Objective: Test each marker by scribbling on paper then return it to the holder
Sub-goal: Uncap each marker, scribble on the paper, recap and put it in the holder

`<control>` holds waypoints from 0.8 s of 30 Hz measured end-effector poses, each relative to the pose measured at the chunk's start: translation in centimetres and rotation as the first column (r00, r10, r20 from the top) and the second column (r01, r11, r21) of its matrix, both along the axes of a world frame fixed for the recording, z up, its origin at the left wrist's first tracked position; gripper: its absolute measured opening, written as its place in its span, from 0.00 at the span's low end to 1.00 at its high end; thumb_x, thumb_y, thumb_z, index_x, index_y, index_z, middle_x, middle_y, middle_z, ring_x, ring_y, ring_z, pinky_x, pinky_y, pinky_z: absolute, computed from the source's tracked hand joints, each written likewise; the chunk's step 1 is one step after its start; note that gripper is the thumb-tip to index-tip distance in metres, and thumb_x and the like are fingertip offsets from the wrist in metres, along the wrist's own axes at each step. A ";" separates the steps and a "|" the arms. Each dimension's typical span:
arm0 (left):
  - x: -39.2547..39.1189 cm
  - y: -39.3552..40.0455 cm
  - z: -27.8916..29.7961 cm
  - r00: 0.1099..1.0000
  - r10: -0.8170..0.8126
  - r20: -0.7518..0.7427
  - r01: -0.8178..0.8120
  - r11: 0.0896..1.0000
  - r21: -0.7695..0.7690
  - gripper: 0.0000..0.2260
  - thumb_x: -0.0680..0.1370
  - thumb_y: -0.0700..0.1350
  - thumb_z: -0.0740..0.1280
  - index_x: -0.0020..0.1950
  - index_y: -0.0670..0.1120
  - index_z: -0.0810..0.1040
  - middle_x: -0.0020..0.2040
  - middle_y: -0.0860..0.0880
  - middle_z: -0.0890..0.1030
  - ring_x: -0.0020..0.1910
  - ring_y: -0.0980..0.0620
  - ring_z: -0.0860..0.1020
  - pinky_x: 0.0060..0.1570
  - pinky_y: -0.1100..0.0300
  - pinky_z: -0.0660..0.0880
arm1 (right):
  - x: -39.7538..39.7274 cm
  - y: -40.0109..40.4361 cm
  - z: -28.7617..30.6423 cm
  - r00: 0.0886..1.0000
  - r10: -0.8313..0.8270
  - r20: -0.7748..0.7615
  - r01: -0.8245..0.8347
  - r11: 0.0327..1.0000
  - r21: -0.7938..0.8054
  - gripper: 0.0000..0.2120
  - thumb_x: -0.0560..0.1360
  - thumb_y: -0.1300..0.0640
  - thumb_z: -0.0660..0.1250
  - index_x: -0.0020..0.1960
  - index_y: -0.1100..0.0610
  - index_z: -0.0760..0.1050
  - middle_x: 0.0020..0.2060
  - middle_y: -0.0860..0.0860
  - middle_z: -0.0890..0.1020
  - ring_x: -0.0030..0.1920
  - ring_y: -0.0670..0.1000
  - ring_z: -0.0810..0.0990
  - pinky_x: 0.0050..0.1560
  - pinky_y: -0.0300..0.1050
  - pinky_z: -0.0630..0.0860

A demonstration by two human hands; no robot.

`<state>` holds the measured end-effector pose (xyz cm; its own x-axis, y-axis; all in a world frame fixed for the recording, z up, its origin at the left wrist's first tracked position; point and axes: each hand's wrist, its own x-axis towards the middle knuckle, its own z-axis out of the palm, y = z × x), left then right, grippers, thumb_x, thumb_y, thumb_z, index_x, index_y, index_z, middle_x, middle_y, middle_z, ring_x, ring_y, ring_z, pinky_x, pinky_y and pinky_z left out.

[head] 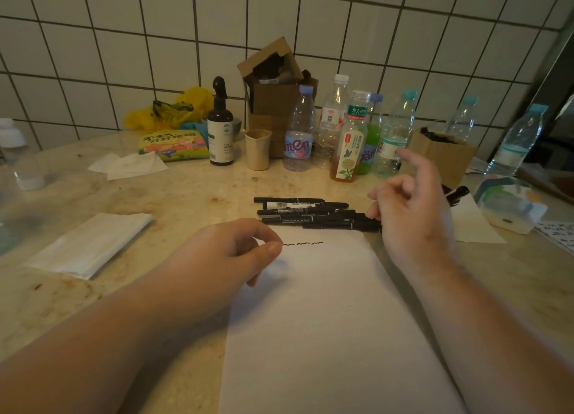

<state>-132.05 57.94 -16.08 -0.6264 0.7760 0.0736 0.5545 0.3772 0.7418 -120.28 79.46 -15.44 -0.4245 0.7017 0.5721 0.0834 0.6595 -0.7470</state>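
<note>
A white sheet of paper (326, 305) lies on the counter in front of me, with a short black scribble line (302, 243) near its top edge. Just beyond that edge, several black markers (310, 215) lie side by side in a pile. My left hand (230, 252) rests on the paper's top left corner with its fingers curled, thumb against index, and nothing visible in it. My right hand (413, 208) hovers at the pile's right end, fingers loosely apart, lowest fingertips close to the marker ends. Another black marker (458, 193) pokes out from behind that hand.
A beige cup (257, 149) stands behind the markers beside a dark spray bottle (220, 128). Several plastic bottles (351, 140) line the back. A small open cardboard box (441, 156) sits back right and a taller one (273, 103) against the tiled wall. Folded tissues (90, 246) lie left.
</note>
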 end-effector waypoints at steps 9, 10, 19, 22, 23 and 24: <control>0.0 0.1 -0.4 1.000 -0.006 0.001 0.006 1.000 0.026 0.05 0.79 0.57 0.63 0.49 0.60 0.79 0.34 0.54 0.83 0.29 0.58 0.75 0.37 0.55 0.75 | -1.0 0.7 -2.5 0.690 0.048 0.722 -0.188 0.976 0.114 0.24 0.82 0.57 0.62 0.77 0.49 0.65 0.77 0.45 0.64 0.77 0.47 0.57 0.75 0.46 0.56; 0.0 0.1 -0.5 1.000 -0.006 0.008 0.006 0.999 0.037 0.05 0.79 0.56 0.64 0.48 0.60 0.79 0.33 0.54 0.82 0.28 0.58 0.75 0.37 0.56 0.74 | -1.1 0.7 -2.6 0.655 0.032 0.755 -0.182 0.976 0.117 0.25 0.82 0.57 0.61 0.79 0.49 0.63 0.78 0.44 0.62 0.78 0.48 0.55 0.76 0.46 0.55; -0.1 0.2 -0.6 1.000 0.006 0.015 -0.006 0.999 0.041 0.05 0.78 0.56 0.64 0.48 0.61 0.79 0.32 0.54 0.82 0.27 0.61 0.74 0.34 0.62 0.70 | -1.2 1.3 -2.9 0.656 -0.079 0.750 -0.101 0.976 0.191 0.23 0.81 0.54 0.65 0.74 0.46 0.68 0.68 0.47 0.72 0.69 0.51 0.65 0.68 0.49 0.67; -0.1 0.2 -0.5 1.000 0.010 0.002 -0.010 0.999 0.030 0.05 0.78 0.57 0.64 0.48 0.61 0.79 0.32 0.55 0.82 0.28 0.61 0.75 0.35 0.62 0.72 | -1.4 1.4 -3.1 0.668 -0.107 0.737 -0.076 0.975 0.210 0.16 0.80 0.52 0.67 0.67 0.47 0.75 0.63 0.47 0.74 0.66 0.50 0.68 0.63 0.47 0.69; -0.1 0.2 -0.5 1.000 0.013 -0.004 -0.013 1.000 0.020 0.05 0.78 0.57 0.64 0.48 0.62 0.79 0.33 0.55 0.82 0.29 0.60 0.76 0.35 0.62 0.72 | -1.4 1.4 -3.1 0.680 -0.112 0.725 -0.063 0.976 0.210 0.14 0.79 0.52 0.68 0.64 0.47 0.76 0.61 0.46 0.75 0.65 0.50 0.69 0.62 0.46 0.69; 0.0 0.1 -0.4 1.000 0.017 -0.005 -0.017 1.000 0.012 0.05 0.78 0.57 0.63 0.48 0.62 0.79 0.33 0.55 0.82 0.29 0.59 0.77 0.35 0.62 0.73 | -1.4 1.5 -3.1 0.696 -0.112 0.709 -0.051 0.977 0.205 0.12 0.78 0.52 0.69 0.62 0.47 0.78 0.59 0.46 0.77 0.64 0.49 0.71 0.62 0.46 0.71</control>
<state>-132.07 58.09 -16.47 -0.6388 0.7645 0.0861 0.5520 0.3775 0.7435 -121.66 80.92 -18.57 -0.7413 0.6311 0.2285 0.5593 0.7690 -0.3095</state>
